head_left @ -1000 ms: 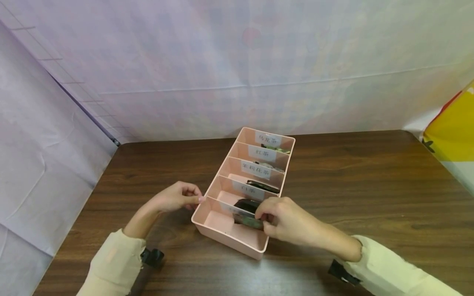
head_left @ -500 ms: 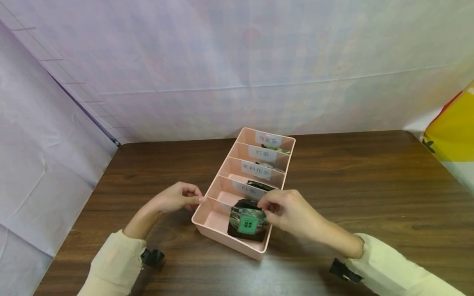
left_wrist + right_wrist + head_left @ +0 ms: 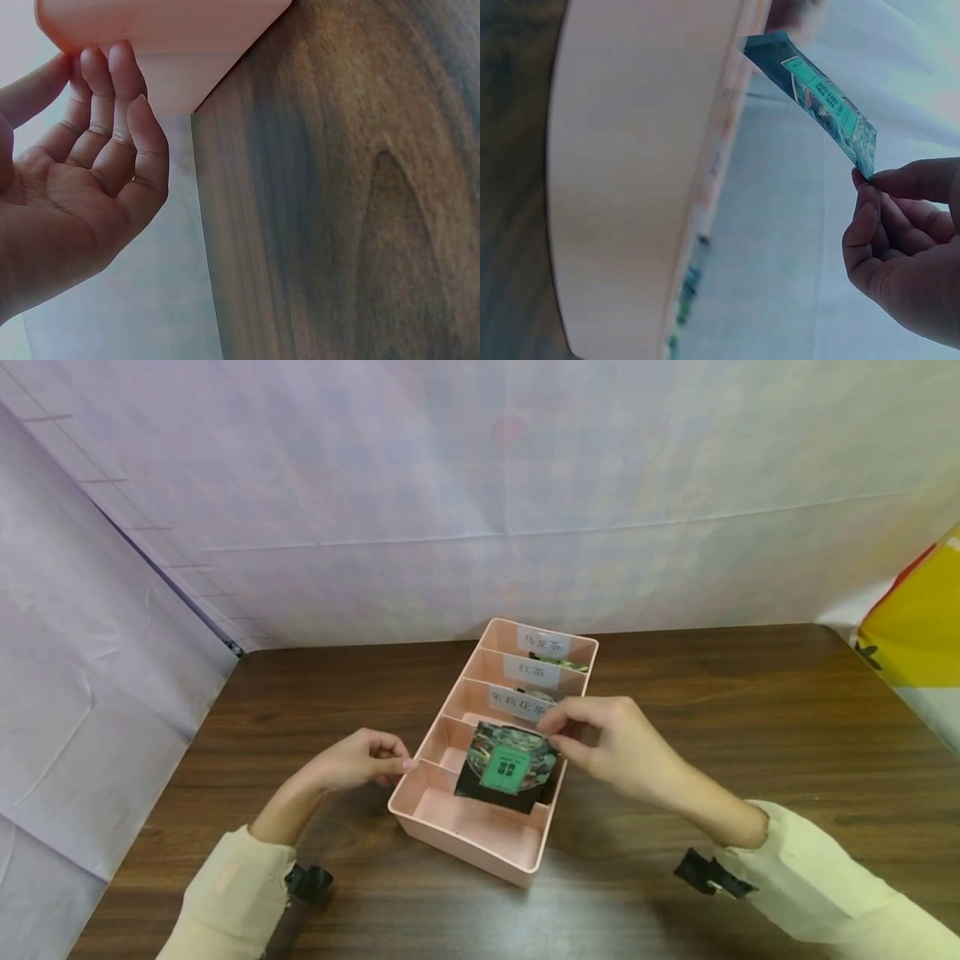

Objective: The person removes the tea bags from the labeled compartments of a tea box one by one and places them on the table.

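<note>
A long pink divided box [image 3: 461, 848] stands on the table, its dividers bearing white paper labels with handwritten characters. My right hand [image 3: 622, 747] pinches a flat tea sachet [image 3: 506, 770], dark with a green label, by its upper right corner. The sachet hangs tilted over the nearer compartments and hides part of them. In the right wrist view, thumb and fingertips grip one corner of the sachet [image 3: 821, 97], above the box rim. My left hand [image 3: 363, 760] holds the box's left rim near the front, thumb at the edge and fingertips against the outer wall [image 3: 165, 30].
Other sachets stand in the rear compartments, among them a green patterned one [image 3: 558, 662]. Brown wood table [image 3: 712, 718] surrounds the box. Pale cloth [image 3: 360, 510] hangs behind, with a yellow and red patch [image 3: 918, 627] at the far right.
My right hand has lifted the sachet out of the front compartment, turned its green label into view, and carried it up and away from me. My left hand has stayed on the rim.
</note>
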The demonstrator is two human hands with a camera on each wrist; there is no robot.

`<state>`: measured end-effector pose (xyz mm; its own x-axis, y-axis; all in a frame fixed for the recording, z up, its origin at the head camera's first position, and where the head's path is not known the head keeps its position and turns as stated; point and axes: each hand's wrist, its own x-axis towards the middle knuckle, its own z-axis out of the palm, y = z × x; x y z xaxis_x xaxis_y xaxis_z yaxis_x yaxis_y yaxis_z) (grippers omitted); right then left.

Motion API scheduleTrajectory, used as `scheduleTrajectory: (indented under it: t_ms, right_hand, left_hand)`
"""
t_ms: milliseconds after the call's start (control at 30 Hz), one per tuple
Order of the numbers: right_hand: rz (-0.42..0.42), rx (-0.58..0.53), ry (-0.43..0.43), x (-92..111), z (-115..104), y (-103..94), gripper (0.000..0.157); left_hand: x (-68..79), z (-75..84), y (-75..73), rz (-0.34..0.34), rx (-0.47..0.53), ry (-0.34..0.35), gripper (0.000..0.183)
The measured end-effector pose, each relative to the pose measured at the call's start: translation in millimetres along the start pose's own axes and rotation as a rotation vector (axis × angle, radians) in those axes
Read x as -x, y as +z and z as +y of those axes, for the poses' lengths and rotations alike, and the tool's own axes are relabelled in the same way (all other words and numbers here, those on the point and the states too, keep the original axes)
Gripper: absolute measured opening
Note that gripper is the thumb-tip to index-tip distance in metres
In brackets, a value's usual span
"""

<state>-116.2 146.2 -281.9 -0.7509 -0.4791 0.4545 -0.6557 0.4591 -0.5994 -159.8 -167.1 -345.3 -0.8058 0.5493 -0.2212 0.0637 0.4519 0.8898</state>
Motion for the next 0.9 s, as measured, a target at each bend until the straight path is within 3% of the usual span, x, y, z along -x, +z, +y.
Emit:
scheduleTrajectory:
  t_ms: [200, 433, 767, 900]
  right_hand:
    - [0.019, 0.089, 0.039, -13, 0, -31.5, 0.019]
    - [-0.001, 0.194, 0.128, -18, 15, -68.4, 0.011]
    - [-0.079, 0.242, 0.374, -18, 59, -109.1, 0.009]
    - [-0.107, 0.247, 0.421, -15, 76, -117.5, 0.009]
  left_hand:
    - [0.5, 0.5, 0.2, 0.003, -0.001, -0.001, 0.018]
    - [0.8, 0.5, -0.1, 0.004, -0.001, -0.011, 0.019]
    - [1.3, -0.2, -0.2, -0.001, 0.019, -0.008, 0.018]
    - [1.3, -0.7, -0.9, -0.003, 0.023, 0.001, 0.019]
